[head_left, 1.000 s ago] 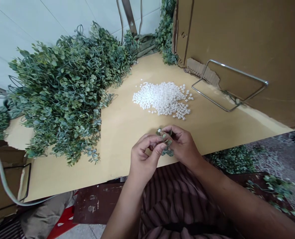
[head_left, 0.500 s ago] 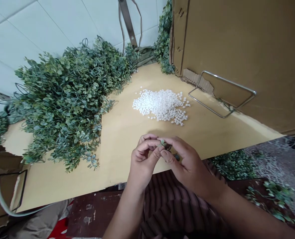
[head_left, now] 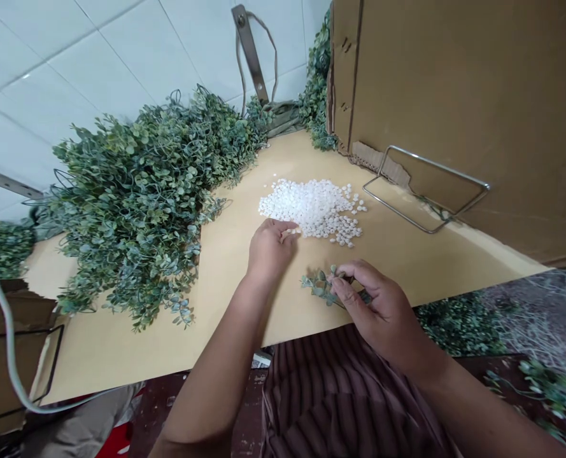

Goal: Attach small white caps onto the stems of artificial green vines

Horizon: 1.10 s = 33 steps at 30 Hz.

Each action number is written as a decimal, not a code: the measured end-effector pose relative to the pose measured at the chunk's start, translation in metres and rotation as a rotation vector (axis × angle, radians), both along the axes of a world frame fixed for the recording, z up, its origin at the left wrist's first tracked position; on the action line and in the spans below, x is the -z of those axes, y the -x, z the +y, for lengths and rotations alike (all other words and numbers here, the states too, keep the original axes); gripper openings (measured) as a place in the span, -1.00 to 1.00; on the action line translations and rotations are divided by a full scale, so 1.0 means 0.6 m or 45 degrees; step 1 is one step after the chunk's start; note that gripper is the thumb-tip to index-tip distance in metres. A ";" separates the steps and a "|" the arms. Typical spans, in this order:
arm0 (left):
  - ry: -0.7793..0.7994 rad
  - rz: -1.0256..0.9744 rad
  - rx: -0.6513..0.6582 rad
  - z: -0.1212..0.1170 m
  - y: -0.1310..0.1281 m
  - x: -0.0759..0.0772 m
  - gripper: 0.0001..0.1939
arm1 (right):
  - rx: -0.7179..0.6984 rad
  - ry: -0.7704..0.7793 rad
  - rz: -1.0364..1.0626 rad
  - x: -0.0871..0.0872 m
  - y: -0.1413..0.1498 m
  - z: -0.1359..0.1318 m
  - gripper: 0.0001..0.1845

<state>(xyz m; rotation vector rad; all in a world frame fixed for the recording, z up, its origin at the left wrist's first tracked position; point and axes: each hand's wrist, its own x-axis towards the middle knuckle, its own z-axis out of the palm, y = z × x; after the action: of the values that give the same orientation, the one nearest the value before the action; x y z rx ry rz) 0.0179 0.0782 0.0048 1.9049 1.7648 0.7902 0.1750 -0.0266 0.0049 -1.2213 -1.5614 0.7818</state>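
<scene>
White pieces [head_left: 311,207], small and rounded, lie in a loose heap near the middle of the tan tabletop [head_left: 230,280], thickest at the centre and scattered into single bits along the right side. The left hand [head_left: 268,248] reaches to the near left edge of the heap, palm down, thumb and forefinger brought close together beside the nearest pieces; whether its grip has closed on one of them I cannot tell. The right hand [head_left: 382,308] is nearer the body, over the front part of the tabletop, its grip pinching a sprig [head_left: 321,287] of small grey-green leaves between thumb and fingers. The leafy end points left, between the two hands and nearer than the white heap.

To the left, a big mound of greenery [head_left: 139,191] with thin looping stems spreads along the pale tiled wall [head_left: 130,57], well apart from the sprig. On the right stands a brown cardboard box [head_left: 459,76], with a bent wire frame [head_left: 438,166] at its foot. A pale cable [head_left: 10,337] curves past the tabletop's left end, and striped dark cloth [head_left: 344,394] covers the person's lap
</scene>
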 end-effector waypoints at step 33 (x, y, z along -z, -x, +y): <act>0.473 -1.245 -0.141 -0.115 -0.030 -0.018 -0.77 | -0.017 0.138 0.179 0.007 0.019 0.020 -0.82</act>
<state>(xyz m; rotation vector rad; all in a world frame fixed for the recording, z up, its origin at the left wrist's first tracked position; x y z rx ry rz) 0.0360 0.0093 0.0157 0.9076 1.2524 1.0834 0.1639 -0.0144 0.0005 -1.2073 -1.4296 0.9509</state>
